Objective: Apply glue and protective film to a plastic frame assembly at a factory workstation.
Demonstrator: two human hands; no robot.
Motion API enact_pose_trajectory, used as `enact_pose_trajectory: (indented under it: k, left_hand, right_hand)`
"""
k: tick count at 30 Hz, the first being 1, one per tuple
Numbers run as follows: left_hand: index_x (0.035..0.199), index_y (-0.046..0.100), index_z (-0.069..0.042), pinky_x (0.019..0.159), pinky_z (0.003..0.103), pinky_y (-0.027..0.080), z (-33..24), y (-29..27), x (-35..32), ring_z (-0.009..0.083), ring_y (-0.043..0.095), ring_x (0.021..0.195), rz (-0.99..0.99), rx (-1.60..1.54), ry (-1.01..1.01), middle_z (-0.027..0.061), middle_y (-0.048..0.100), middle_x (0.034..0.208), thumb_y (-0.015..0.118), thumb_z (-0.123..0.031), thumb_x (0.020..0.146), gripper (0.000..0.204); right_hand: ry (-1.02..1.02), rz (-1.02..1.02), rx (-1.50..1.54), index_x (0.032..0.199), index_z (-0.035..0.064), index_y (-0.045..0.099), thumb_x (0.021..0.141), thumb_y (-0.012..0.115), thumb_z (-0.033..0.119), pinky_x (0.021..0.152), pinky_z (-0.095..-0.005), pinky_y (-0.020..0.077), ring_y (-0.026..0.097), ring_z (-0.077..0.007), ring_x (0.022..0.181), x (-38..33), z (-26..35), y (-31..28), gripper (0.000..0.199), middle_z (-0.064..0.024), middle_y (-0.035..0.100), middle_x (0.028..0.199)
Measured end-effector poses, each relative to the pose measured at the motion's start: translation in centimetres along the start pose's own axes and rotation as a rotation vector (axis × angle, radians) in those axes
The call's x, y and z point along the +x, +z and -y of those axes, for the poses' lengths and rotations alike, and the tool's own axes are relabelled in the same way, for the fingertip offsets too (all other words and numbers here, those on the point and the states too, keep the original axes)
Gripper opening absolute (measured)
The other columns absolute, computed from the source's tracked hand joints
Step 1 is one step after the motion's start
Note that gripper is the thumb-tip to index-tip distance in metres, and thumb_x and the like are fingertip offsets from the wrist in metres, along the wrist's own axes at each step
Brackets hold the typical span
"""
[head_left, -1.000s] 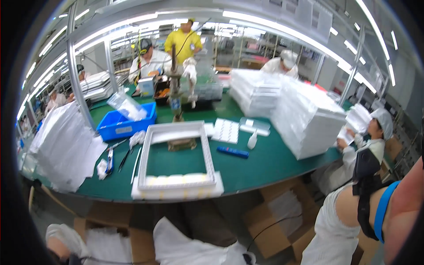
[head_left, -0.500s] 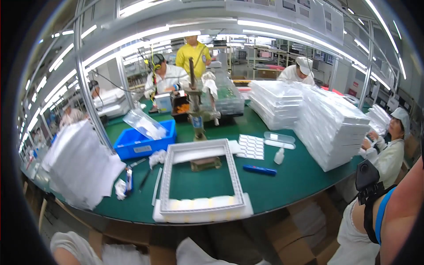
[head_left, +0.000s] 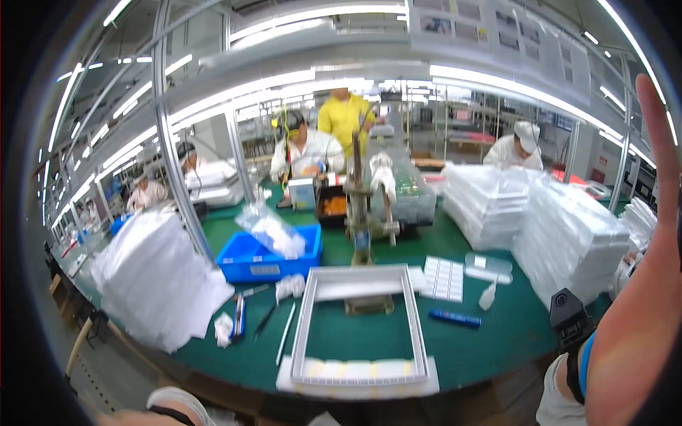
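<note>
My right hand [head_left: 657, 177] raised, fingers straight, holding nothing; left hand out of view; white frame [head_left: 360, 323] on green table [head_left: 497, 341].

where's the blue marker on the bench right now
In the head view the blue marker lies flat on the green table, just right of the white rectangular frame and below the small white squeeze bottle.

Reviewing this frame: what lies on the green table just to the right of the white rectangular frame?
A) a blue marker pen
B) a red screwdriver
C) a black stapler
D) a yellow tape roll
A: a blue marker pen lies flat on the green table, apart from the right rail of the white rectangular frame, below a small white squeeze bottle.
</note>
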State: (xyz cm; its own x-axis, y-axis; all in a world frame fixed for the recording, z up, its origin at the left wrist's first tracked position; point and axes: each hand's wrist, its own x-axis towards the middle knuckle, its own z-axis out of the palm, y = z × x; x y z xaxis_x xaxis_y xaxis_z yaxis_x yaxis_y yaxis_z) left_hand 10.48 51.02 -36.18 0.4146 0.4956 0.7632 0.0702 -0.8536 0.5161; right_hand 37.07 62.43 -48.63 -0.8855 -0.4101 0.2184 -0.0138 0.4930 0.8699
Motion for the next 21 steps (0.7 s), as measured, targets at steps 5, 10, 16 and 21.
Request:
enact_pose_trajectory:
  k: [5, 10, 16, 21]
  left_hand:
    - [0.113, 0.069, 0.005, 0.105, 0.045, 0.046, -0.2, 1.1, 4.3, 0.0426, 0.065, 0.112, 0.164, -0.364, -0.419, 0.0332, 0.064, 0.12, 0.032, -0.044, 0.108, 0.062]
    - [0.117, 0.066, 0.005, 0.107, 0.045, 0.044, -0.5, 0.1, 2.7, 0.0418, 0.062, 0.115, 0.036, -0.359, -0.358, 0.0313, 0.061, 0.124, 0.032, -0.041, 0.108, 0.058]
    - [0.121, 0.061, 0.006, 0.109, 0.046, 0.041, 1.2, -0.7, -1.5, 0.0407, 0.058, 0.119, -0.113, -0.4, -0.315, 0.029, 0.058, 0.128, 0.033, -0.038, 0.107, 0.054]
    - [0.124, 0.058, 0.006, 0.111, 0.046, 0.039, 1.7, -0.5, -3.6, 0.0399, 0.055, 0.122, -0.196, -0.433, -0.281, 0.0271, 0.056, 0.131, 0.033, -0.036, 0.107, 0.052]
  right_hand:
    - [0.009, -0.013, -0.048, 0.105, 0.0062, 0.062, 0.096, 0.053, 0.027, 0.083, -0.0497, 0.0553, 0.066, -0.0364, 0.094, 0.1, -5.2, 0.9, 0.024, -0.017, 0.067, 0.103]
    - [0.05, -0.034, 0.073, 0.105, 0.0061, 0.062, 0.096, 0.053, 0.026, 0.083, -0.0501, 0.0552, 0.066, -0.0367, 0.094, 0.9, -6.6, 0.5, 0.024, -0.0172, 0.067, 0.103]
    - [0.127, -0.001, 0.254, 0.104, 0.0059, 0.062, 0.096, 0.053, 0.026, 0.083, -0.0505, 0.055, 0.065, -0.0371, 0.093, 0.7, -5.6, 0.3, 0.024, -0.0174, 0.067, 0.102]
    - [0.234, 0.05, 0.374, 0.104, 0.0058, 0.062, 0.095, 0.053, 0.026, 0.083, -0.0509, 0.0548, 0.065, -0.0374, 0.093, -1.0, -5.1, -2.1, 0.024, -0.0176, 0.067, 0.102]
